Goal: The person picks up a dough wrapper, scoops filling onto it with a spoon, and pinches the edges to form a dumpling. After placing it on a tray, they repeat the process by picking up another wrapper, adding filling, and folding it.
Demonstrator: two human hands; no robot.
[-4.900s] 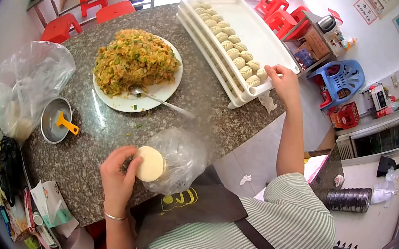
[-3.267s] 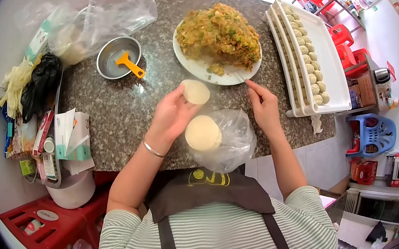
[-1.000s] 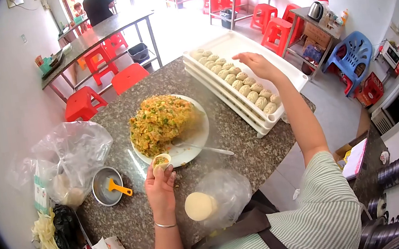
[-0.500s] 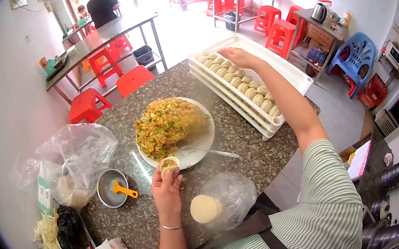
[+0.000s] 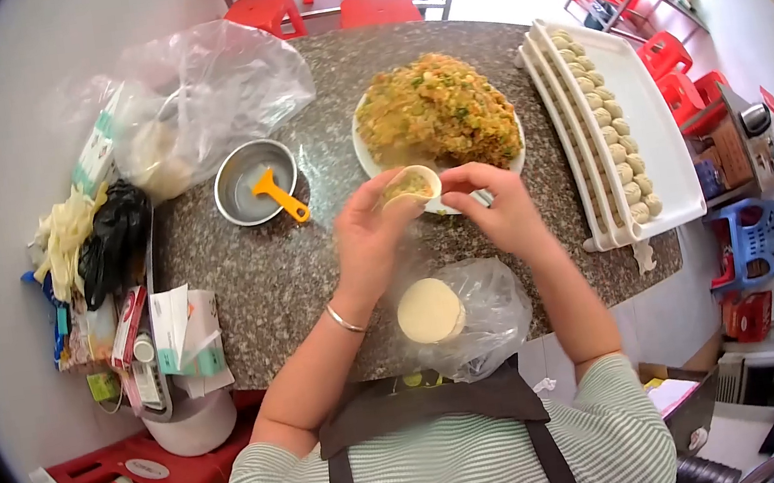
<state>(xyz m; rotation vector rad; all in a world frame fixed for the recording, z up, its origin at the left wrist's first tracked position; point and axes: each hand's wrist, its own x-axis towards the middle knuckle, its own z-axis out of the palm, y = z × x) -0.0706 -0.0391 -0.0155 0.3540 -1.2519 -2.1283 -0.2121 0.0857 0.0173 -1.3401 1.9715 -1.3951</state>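
Observation:
My left hand (image 5: 369, 239) holds a round dumpling wrapper (image 5: 426, 180) with filling in it, cupped between thumb and fingers. My right hand (image 5: 506, 211) has thumb and forefinger at the wrapper's right edge, apparently pinching it. Just beyond both hands, a heap of chopped, orange-and-green filling (image 5: 439, 112) rises from a white plate (image 5: 362, 154). Nearer my body is a stack of pale round wrappers (image 5: 430, 311) on a clear plastic bag (image 5: 495, 315). The spoon on the plate is hidden now.
Stacked white trays (image 5: 666, 146) at the right hold rows of pleated dumplings (image 5: 607, 115). A metal bowl (image 5: 229, 192) with an orange-handled tool (image 5: 280, 197) stands left. Plastic bags (image 5: 221, 97), gloves (image 5: 65, 245) and boxes crowd the left edge. Red stools (image 5: 264, 13) stand beyond the counter.
My right hand has come back from the dumpling tray to the wrapper in my left hand. The view has turned right and tilted down toward the counter and my body.

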